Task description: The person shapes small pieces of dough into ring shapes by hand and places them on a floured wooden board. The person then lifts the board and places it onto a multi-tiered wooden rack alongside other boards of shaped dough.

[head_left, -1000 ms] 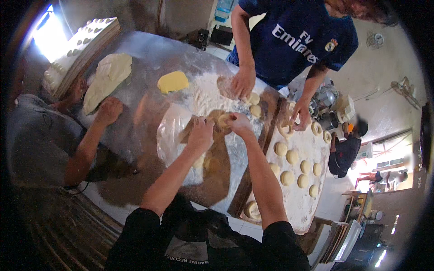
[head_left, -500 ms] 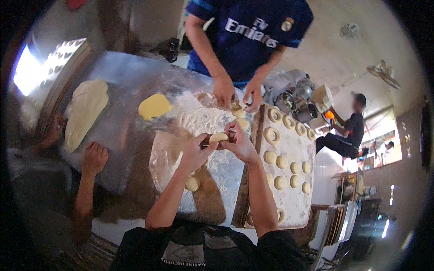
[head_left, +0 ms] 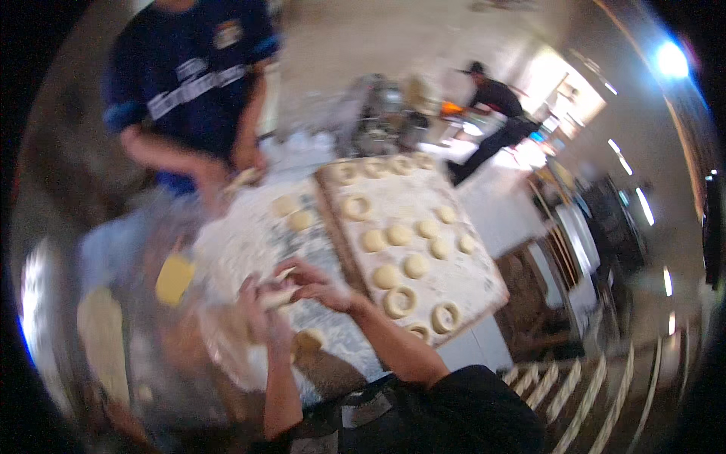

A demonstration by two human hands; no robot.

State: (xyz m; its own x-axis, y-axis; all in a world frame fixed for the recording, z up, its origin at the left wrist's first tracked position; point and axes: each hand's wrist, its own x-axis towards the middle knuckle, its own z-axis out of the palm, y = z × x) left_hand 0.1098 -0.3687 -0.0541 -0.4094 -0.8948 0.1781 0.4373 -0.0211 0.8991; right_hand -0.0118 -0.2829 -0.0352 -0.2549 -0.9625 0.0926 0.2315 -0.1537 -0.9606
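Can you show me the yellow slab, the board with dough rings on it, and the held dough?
Yellow slab (head_left: 175, 279): head view, middle of its top.
Board (head_left: 473, 284): head view, bare floury top.
Held dough (head_left: 278, 297): head view, its pale side.

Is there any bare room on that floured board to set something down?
Two floury patches on the board look free: between the far row of dough rings and the dough rounds, and right of the rounds, above the near dough rings. The middle is crowded with rounds.
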